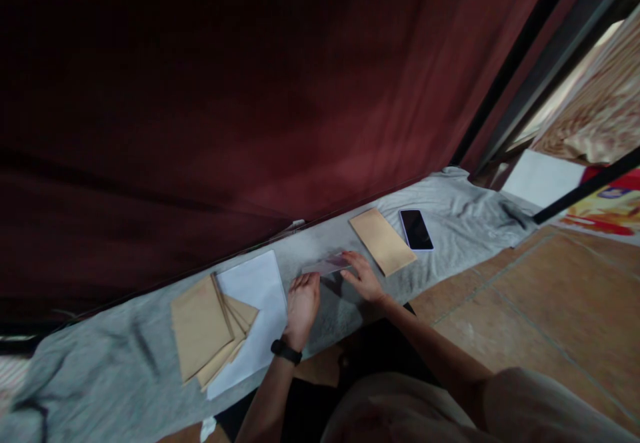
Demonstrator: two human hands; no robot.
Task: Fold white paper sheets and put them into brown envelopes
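Observation:
Both my hands rest on a grey cloth (100,369) spread on the floor. A pale, thin sheet or folded paper (327,266) lies between them. My left hand (303,306), with a black watch on the wrist, lies flat at its near left end, fingers stretched out. My right hand (364,276) presses on its right end with the fingers spread. A stack of brown envelopes (205,326) lies on white paper (257,309) left of my left hand. One single brown envelope (383,241) lies right of my right hand.
A black phone (416,229) lies on the cloth beside the single envelope. A dark red curtain (225,116) hangs behind the cloth. Brown floor tiles (540,309) stretch to the right. A white sheet (543,177) and colourful printed material (607,209) lie at the far right.

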